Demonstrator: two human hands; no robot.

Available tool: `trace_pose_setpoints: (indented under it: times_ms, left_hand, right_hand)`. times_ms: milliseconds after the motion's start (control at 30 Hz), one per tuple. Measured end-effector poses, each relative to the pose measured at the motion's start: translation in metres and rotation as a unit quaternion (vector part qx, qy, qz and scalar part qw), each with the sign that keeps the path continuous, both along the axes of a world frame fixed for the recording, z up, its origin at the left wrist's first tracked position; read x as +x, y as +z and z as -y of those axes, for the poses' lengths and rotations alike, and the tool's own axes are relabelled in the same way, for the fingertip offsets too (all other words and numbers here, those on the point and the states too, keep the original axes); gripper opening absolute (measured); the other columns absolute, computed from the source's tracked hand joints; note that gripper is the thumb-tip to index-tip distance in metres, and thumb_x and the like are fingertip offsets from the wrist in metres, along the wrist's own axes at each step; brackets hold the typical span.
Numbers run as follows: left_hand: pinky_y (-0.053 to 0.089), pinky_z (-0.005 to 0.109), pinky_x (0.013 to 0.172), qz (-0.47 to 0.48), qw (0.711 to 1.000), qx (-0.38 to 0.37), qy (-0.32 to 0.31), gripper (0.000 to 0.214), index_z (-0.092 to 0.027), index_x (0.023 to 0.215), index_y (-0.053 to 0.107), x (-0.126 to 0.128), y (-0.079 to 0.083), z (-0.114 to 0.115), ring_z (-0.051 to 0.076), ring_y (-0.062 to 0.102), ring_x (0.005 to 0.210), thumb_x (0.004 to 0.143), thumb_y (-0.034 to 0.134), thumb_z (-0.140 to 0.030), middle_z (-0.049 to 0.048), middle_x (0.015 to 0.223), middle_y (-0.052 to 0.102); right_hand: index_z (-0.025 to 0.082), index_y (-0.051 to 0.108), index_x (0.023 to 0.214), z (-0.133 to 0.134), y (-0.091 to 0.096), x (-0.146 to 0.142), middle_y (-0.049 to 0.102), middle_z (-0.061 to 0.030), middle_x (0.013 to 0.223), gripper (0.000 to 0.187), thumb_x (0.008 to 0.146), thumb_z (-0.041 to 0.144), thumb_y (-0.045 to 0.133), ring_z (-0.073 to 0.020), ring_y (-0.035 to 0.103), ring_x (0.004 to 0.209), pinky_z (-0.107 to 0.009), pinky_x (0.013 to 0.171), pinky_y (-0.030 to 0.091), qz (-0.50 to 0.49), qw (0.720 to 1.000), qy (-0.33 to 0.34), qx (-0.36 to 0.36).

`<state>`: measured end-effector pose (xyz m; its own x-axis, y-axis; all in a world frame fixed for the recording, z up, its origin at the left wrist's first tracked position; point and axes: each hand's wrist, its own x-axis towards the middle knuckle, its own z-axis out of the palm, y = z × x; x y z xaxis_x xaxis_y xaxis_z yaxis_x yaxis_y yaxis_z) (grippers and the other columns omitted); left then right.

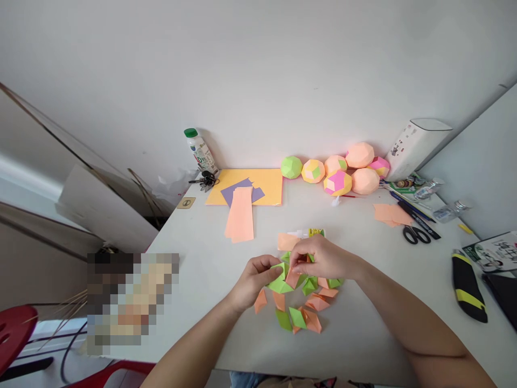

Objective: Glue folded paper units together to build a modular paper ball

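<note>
My left hand (256,277) pinches a green folded paper piece (279,284) above the middle of the table. Between the fingertips of my right hand (310,257) is an orange folded paper piece (292,278), held against the green one; I cannot tell whether the two are joined. Loose folded units in both colours lie under and in front of my hands, among them a light green one (298,318) and an orange one (317,302). A small glue bottle (316,233) lies just beyond my right hand, beside an orange paper slip (287,241).
Orange strips (241,215) overlap purple paper (228,192) on a yellow sheet (269,186). Several faceted paper balls (291,167) line the wall. Scissors (416,235), pens (420,218) and a black-yellow cutter (468,285) lie right. A bottle (201,151) and keys (205,181) stand back left.
</note>
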<state>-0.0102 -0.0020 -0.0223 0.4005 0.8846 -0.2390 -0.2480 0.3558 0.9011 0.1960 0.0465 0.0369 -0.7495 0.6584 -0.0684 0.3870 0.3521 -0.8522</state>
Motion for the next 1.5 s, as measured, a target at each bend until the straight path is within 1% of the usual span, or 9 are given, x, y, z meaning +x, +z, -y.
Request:
trace_pose_setpoints:
  times_ms: [167,367,633,800,1067,1500]
  left_hand:
    - [0.041,0.028,0.064,0.008,1.000,0.014,-0.017,0.016,-0.014,0.082,0.068,-0.0009,0.0008,0.0000,0.013,0.056,0.065,0.079,0.065,-0.029,0.0036,0.073,0.066]
    - [0.042,0.028,0.066,0.011,0.999,0.033,-0.032,0.015,-0.014,0.083,0.068,-0.0014,0.0027,0.0004,0.014,0.057,0.068,0.079,0.065,-0.028,0.0041,0.075,0.065]
    - [0.040,0.027,0.064,0.008,0.998,0.039,-0.043,0.015,-0.014,0.080,0.068,-0.0014,0.0053,0.0012,0.013,0.054,0.065,0.079,0.064,-0.028,0.0033,0.072,0.063]
    - [0.039,0.026,0.064,-0.002,0.998,0.036,-0.053,0.015,-0.014,0.080,0.068,-0.0011,0.0066,-0.0001,0.012,0.053,0.065,0.079,0.064,-0.029,0.0028,0.072,0.062]
    - [0.038,0.026,0.063,-0.027,0.997,0.035,-0.059,0.016,-0.013,0.079,0.067,-0.0006,0.0048,0.0001,0.012,0.051,0.064,0.079,0.063,-0.029,0.0020,0.070,0.060]
    - [0.038,0.026,0.062,-0.010,0.998,0.044,-0.045,0.017,-0.013,0.077,0.066,-0.0011,0.0065,0.0016,0.012,0.051,0.064,0.080,0.063,-0.029,0.0027,0.070,0.060]
  right_hand:
    - [0.019,0.064,0.076,-0.0001,-0.0009,0.0005,0.058,0.0021,0.069,0.008,0.078,0.014,0.059,-0.0092,0.052,0.063,-0.019,0.058,0.042,-0.004,1.000,0.003,0.004]
    - [0.018,0.065,0.076,-0.0002,-0.0005,0.0009,0.061,0.0014,0.071,0.009,0.078,0.012,0.059,-0.0096,0.054,0.064,-0.020,0.058,0.042,-0.006,1.000,0.006,-0.007]
    - [0.018,0.065,0.074,-0.0018,-0.0008,0.0016,0.059,0.0022,0.067,0.009,0.076,0.011,0.060,-0.0085,0.051,0.061,-0.019,0.056,0.041,-0.012,1.000,0.009,-0.008]
    - [0.018,0.065,0.075,-0.0014,-0.0013,0.0019,0.060,0.0017,0.070,0.009,0.076,0.011,0.059,-0.0090,0.052,0.062,-0.019,0.057,0.041,-0.004,1.000,0.015,-0.014]
    - [0.019,0.064,0.074,-0.0013,-0.0005,0.0019,0.061,0.0017,0.072,0.011,0.076,0.010,0.058,-0.0095,0.054,0.065,-0.020,0.059,0.042,0.009,1.000,0.018,-0.014]
    - [0.018,0.065,0.077,-0.0007,-0.0010,0.0014,0.062,0.0005,0.071,0.010,0.077,0.011,0.057,-0.0107,0.055,0.064,-0.021,0.057,0.043,-0.012,1.000,0.022,-0.019]
